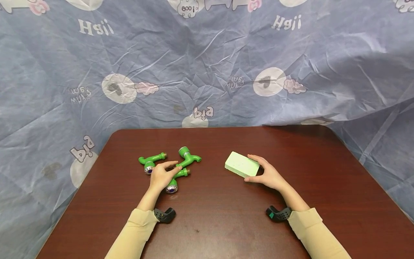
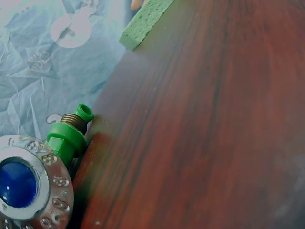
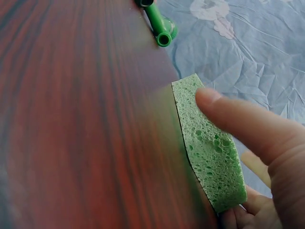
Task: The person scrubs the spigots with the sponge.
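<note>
A pale green sponge [image 1: 242, 164] lies between the thumb and fingers of the right hand [image 1: 270, 177]. The thumb presses its near side and the other fingers curve round the far side, the grip spread as wide as the block. The right wrist view shows the thumb tip against the sponge's porous face, with more fingertips at its lower end.

Well to the left of those fingers, the left hand [image 1: 161, 176] reaches in among three green taps. Its thumb and fingers are bent with their tips a little apart, around the stem end of the far tap [image 1: 187, 157]; whether they pinch it, I cannot tell. That tap's capped head points away from the fingertips, and its spout extends to their right. The near tap [image 1: 171, 186] sits partly under the left thumb, its chrome, blue-centred cap on the near side and its brass-threaded end to the right. The left tap [image 1: 154, 158] lies beyond the knuckles, its cap close beside them.

Below both hands is the dark red-brown table [image 1: 226, 219]. Behind each hand come a black wrist strap and a cream sleeve. Past all the fingertips hangs a wrinkled blue-grey printed cloth [image 1: 207, 61].
</note>
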Action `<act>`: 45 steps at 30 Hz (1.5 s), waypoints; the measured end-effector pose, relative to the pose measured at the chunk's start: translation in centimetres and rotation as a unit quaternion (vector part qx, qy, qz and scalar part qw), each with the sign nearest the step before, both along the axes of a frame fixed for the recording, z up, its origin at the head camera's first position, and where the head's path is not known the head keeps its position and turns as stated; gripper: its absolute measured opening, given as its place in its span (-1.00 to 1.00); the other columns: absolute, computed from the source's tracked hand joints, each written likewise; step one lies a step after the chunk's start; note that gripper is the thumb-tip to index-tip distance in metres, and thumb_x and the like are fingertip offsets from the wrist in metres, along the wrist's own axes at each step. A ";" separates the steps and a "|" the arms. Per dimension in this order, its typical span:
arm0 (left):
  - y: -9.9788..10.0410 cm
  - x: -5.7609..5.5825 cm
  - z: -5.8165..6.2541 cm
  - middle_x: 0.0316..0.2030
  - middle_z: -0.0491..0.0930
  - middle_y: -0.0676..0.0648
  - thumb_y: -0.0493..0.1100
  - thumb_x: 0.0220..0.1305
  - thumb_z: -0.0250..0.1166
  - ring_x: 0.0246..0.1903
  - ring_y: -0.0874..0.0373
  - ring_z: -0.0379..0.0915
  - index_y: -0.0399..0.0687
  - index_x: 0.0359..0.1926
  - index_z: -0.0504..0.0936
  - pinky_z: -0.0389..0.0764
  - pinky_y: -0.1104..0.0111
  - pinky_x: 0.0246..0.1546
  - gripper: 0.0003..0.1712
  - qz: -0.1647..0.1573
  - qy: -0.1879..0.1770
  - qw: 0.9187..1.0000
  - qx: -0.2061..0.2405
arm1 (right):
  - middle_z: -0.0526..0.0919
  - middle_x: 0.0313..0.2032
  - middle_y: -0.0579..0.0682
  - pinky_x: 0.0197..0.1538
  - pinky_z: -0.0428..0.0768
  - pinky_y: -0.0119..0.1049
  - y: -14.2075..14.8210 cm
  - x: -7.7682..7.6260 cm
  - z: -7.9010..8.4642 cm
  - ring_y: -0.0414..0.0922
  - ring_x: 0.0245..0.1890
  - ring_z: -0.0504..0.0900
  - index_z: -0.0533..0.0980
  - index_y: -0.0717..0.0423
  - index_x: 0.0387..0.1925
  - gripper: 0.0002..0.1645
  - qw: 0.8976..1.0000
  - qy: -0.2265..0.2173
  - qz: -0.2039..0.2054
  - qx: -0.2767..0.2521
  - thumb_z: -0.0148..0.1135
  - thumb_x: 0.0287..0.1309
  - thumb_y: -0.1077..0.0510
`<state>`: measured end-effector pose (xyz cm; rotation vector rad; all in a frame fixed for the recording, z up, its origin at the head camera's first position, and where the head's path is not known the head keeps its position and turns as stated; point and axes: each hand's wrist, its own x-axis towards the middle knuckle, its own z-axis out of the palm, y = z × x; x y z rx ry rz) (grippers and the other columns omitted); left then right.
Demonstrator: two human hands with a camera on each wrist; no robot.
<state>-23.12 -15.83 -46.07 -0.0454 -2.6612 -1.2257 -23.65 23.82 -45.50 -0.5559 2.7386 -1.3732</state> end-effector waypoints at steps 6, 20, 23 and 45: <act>0.0 0.2 0.3 -0.27 0.69 0.01 0.06 0.11 0.36 -0.20 0.07 0.58 0.01 -0.07 0.70 0.49 0.13 -0.18 -0.61 0.004 0.003 1.000 -0.006 | 0.34 0.25 0.09 0.16 0.26 0.03 -0.1 -0.1 -0.1 0.06 0.19 0.31 0.29 0.01 0.31 0.01 1.000 0.004 -0.008 0.013 0.55 -0.22 -0.04; -0.4 -0.2 0.0 -0.16 0.66 -0.17 -0.15 0.14 0.37 -0.27 0.03 0.64 -0.23 -0.05 0.65 0.58 0.46 -0.36 -0.63 -0.030 0.019 0.990 0.135 | 0.40 0.22 0.10 0.19 0.24 0.05 -0.5 0.6 1.3 0.09 0.23 0.28 0.39 0.09 0.21 -0.20 0.999 -0.016 -0.047 -0.019 0.50 -0.11 0.07; -0.3 -0.1 0.4 -0.18 0.65 -0.22 -0.20 0.14 0.37 -0.28 0.08 0.64 -0.29 -0.05 0.64 0.55 0.54 -0.38 -0.64 -0.023 0.027 0.984 0.172 | 0.37 0.22 0.18 0.14 0.31 0.07 -1.1 1.5 2.8 0.14 0.16 0.35 0.37 0.18 0.22 -0.22 0.998 -0.023 -0.050 -0.034 0.46 -0.07 0.16; 3.2 1.4 6.0 -0.09 0.59 -0.31 -0.33 0.22 0.26 -0.28 0.10 0.64 -0.43 0.00 0.55 0.61 0.28 -0.18 -0.66 -0.094 0.060 0.934 0.338 | 0.30 0.20 0.20 -0.16 0.53 -0.33 -4.8 2.8 8.9 0.01 -0.11 0.43 0.36 0.30 0.19 -0.30 0.997 0.033 0.033 -0.065 0.37 -0.05 0.35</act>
